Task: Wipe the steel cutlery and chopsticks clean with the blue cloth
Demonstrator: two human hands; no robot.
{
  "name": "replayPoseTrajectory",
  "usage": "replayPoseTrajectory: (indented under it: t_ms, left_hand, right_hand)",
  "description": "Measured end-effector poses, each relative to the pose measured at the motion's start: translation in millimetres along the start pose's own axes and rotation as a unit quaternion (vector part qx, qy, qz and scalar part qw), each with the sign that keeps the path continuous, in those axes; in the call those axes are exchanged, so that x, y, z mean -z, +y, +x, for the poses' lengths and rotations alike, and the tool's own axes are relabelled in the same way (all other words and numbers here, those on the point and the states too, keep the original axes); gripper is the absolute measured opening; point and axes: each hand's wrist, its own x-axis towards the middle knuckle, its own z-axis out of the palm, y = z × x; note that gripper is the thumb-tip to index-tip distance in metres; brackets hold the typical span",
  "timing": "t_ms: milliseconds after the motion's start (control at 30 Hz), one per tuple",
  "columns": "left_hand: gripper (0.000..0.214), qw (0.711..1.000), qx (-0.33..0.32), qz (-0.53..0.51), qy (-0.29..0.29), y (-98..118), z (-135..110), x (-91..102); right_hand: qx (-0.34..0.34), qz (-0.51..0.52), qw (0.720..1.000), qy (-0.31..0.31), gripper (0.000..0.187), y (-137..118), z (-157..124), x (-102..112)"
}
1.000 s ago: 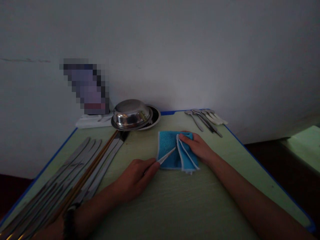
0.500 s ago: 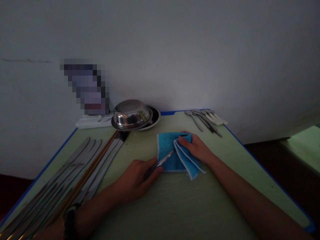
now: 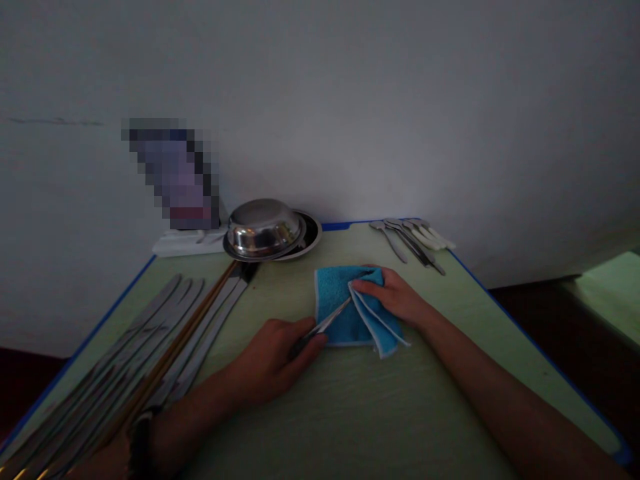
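A folded blue cloth (image 3: 336, 303) with a white edge lies on the green table (image 3: 350, 413). My right hand (image 3: 395, 297) rests on the cloth's right side, its fingers closed on the fold. My left hand (image 3: 273, 360) grips the handle of a thin metal utensil (image 3: 330, 320), probably a knife. The utensil's blade points up and to the right, and its tip goes into the fold under my right fingers.
Several long metal utensils (image 3: 150, 360) lie in a row at the left. An upturned steel bowl (image 3: 263, 230) sits on a plate at the back, beside a white tray (image 3: 185, 241). Several spoons (image 3: 410, 239) lie at the back right. A pixelated object (image 3: 173, 173) stands against the wall.
The blade has been drawn back out of the fold and pushed in again. The cloth's right flap has shifted outward to the right under my right hand.
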Motion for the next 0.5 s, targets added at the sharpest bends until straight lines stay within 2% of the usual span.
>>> replayPoseTrajectory:
  t_ms: [267, 500]
  left_hand:
    - [0.032, 1.0, -0.007, -0.014, 0.008, 0.1, -0.1, -0.1]
    - [0.034, 1.0, 0.0, 0.0, -0.002, 1.1, -0.2, 0.3]
  right_hand:
    - [-0.013, 0.025, 0.999, 0.018, 0.023, 6.0, 1.4, 0.1]
    - [0.007, -0.03, 0.999, 0.017, 0.029, -3.5, -1.0, -1.8]
